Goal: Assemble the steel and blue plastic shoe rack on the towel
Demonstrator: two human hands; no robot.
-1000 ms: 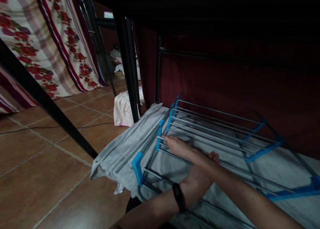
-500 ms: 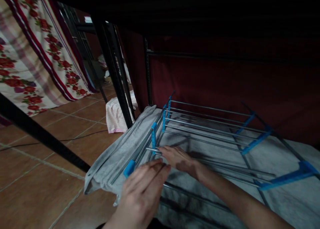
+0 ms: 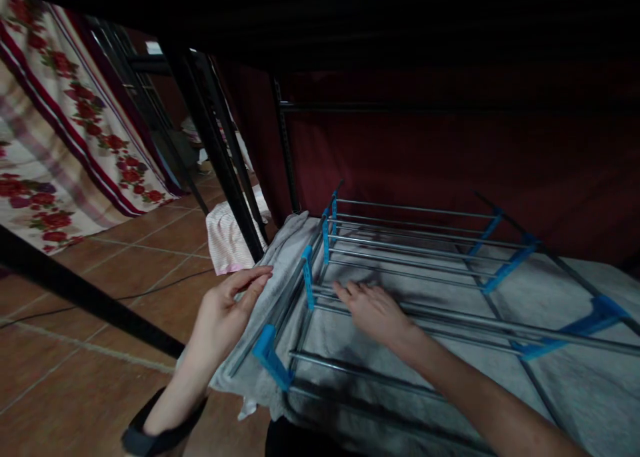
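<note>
Steel bars (image 3: 525, 328) lie under the right hand (image 3: 375, 314); whether it grips them I cannot tell. The left hand (image 3: 225, 317), seemingly empty, fingertips narrowly parted, has moved outside the rack (image 3: 309, 280), leaving one hand there; grey cloth (image 3: 285, 250) underlies the rack.

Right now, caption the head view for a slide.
Right hand at slim grey metal rods with blue plastic brackets, left hand near grey cloth.

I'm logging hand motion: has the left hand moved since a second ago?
Yes, the left hand moved leftward: from right of the nearest blue bracket to left of it.
</note>
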